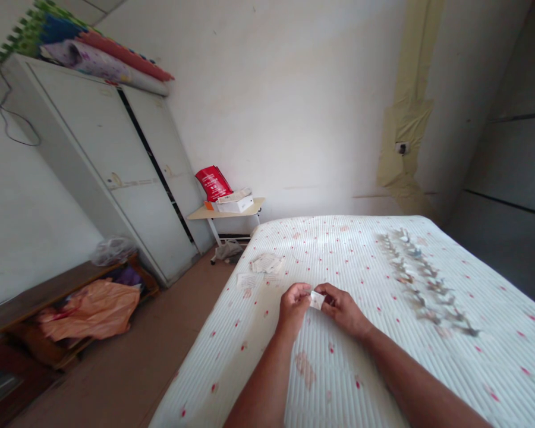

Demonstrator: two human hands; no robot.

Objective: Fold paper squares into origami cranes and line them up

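Between my two hands is a small white piece of paper, above the middle of a bed with a ribbed white cover dotted in red. My left hand pinches its left edge, and my right hand grips its right side. Loose printed papers lie in a pile on the bed beyond my left hand, with another sheet beside them. To the right, several small folded-looking figures stand in rows; their shapes are blurred.
A small table with a red bag and a white box stands beyond the bed. At left are a tall grey cabinet and a low wooden bench with orange cloth.
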